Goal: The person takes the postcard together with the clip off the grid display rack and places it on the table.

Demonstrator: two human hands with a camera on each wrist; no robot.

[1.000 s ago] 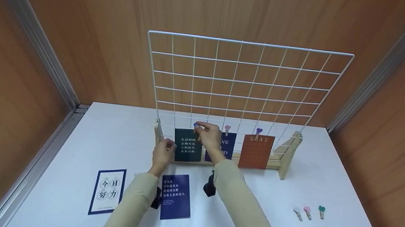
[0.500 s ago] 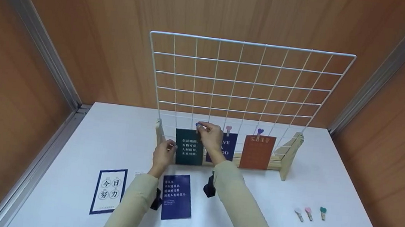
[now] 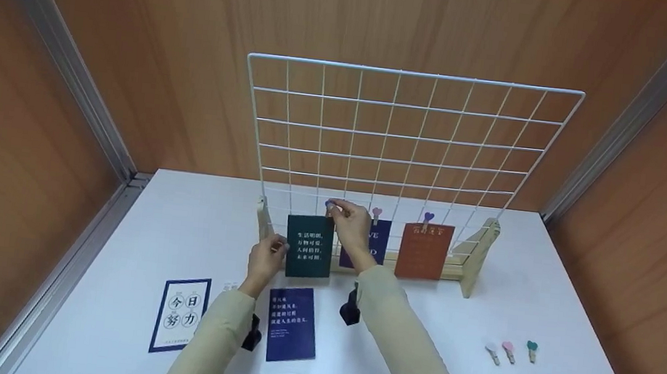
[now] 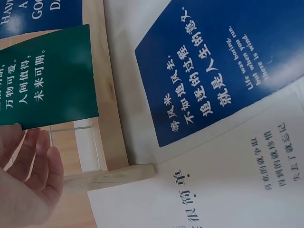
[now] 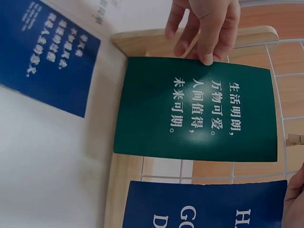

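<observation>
A dark green card (image 3: 308, 247) with white characters stands upright before the lower left of the white wire grid (image 3: 401, 136). My left hand (image 3: 266, 259) pinches its left edge, thumb in front, as the right wrist view shows. My right hand (image 3: 352, 225) holds a clip with a purple heart (image 3: 329, 204) at the card's upper right. The clip's wooden part (image 5: 295, 139) is apart from the card's top edge in the right wrist view. Behind my right hand, a navy card (image 3: 378, 241) hangs from a pink heart clip (image 3: 377, 212), partly hidden.
An orange card (image 3: 424, 251) hangs from another purple heart clip (image 3: 428, 217). A wooden stand (image 3: 475, 257) bears the grid. On the white table lie a blue card (image 3: 292, 325), a blue-framed card (image 3: 180, 314) and, at right, three loose clips (image 3: 509, 352).
The green card has come down a little, its lower edge now nearer the table. My right hand and its clip have shifted slightly right. My left hand still pinches the card.
</observation>
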